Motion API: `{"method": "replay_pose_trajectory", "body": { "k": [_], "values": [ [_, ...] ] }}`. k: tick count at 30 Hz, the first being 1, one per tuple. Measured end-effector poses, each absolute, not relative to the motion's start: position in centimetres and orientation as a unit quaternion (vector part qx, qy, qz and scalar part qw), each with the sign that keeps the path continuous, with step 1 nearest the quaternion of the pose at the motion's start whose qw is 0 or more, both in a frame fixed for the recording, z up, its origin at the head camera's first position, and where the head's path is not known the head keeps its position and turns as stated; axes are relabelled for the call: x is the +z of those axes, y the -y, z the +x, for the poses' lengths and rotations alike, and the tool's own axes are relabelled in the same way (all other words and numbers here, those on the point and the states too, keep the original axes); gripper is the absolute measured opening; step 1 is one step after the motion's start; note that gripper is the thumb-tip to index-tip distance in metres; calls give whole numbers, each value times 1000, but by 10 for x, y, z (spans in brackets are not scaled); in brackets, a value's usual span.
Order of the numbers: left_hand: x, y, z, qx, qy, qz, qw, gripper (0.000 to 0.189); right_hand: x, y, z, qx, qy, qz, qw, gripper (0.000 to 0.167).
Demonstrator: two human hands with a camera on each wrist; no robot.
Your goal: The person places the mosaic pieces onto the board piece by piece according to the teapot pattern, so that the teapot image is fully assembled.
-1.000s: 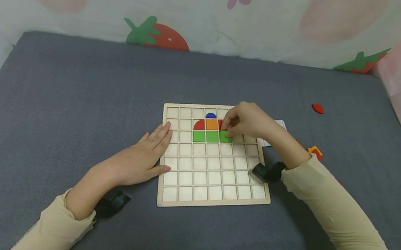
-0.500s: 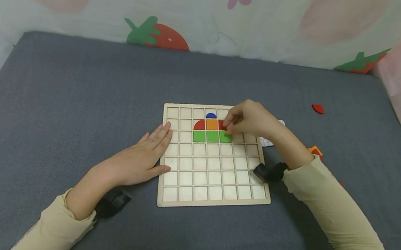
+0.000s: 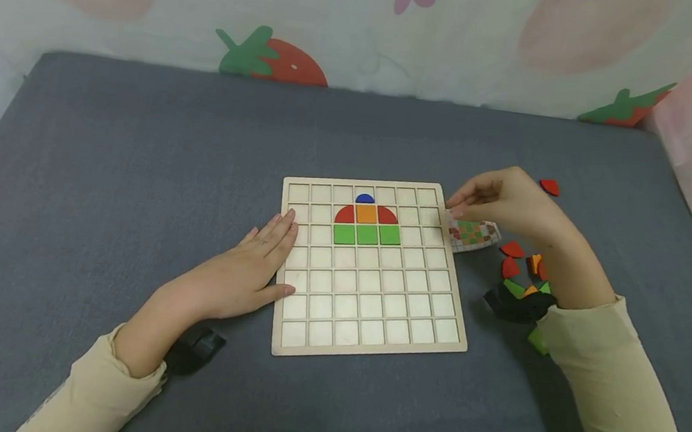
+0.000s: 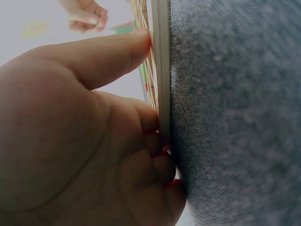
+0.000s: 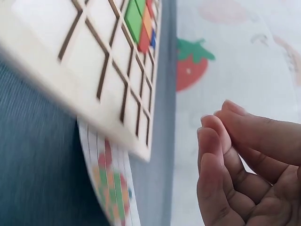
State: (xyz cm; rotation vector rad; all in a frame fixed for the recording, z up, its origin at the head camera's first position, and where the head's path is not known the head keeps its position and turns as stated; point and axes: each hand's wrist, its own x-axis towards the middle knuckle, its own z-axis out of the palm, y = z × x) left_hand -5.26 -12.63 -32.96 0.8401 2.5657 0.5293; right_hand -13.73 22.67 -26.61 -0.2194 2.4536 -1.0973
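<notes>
Mid-tiling, apparently: left hand (image 3: 246, 277) straight-fingered on left edge of board (image 3: 370, 350); right hand (image 3: 513, 201), loosely curled, empty, should pinch card (image 3: 475, 235) right of it.

No readable text
From here I can read no words, numbers or brands on the board (image 3: 371, 282) or card (image 3: 475, 234).

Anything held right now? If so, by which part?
Nothing. The right hand is empty, by the right edge of the grid board; the left hand only rests against its left edge.
</notes>
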Motion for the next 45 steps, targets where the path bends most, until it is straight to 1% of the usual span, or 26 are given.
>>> {"method": "replay_pose_trajectory", "body": {
  "k": [3,7,12,18,20,25,35,41,45],
  "values": [
    [-329,127,-53,189,-915,300,194,78,-264,-242,-132,-388,-896,-69,205,21],
    [-328,128,-53,190,-914,300,193,78,-267,-263,-125,-370,-908,-49,189,27],
    [-329,129,-53,187,-915,299,196,79,-273,-284,-119,-355,-916,-28,186,34],
    [-330,130,-53,187,-914,300,199,79,-283,-298,-113,-352,-918,-24,182,31],
    [-329,131,-52,187,-914,300,200,79,-285,-302,-112,-352,-916,-29,188,30],
    [-328,132,-51,189,-913,299,202,79,-290,-309,-111,-337,-918,-47,205,28],
    [-327,133,-50,188,-913,300,201,78,-295,-308,-111,-300,-928,-42,218,26],
    [-326,134,-49,189,-913,300,204,78,-295,-303,-111,-270,-937,-53,217,23],
    [-325,134,-49,188,-913,298,206,78,-296,-300,-112,-260,-939,-61,215,24]
  ]
}}
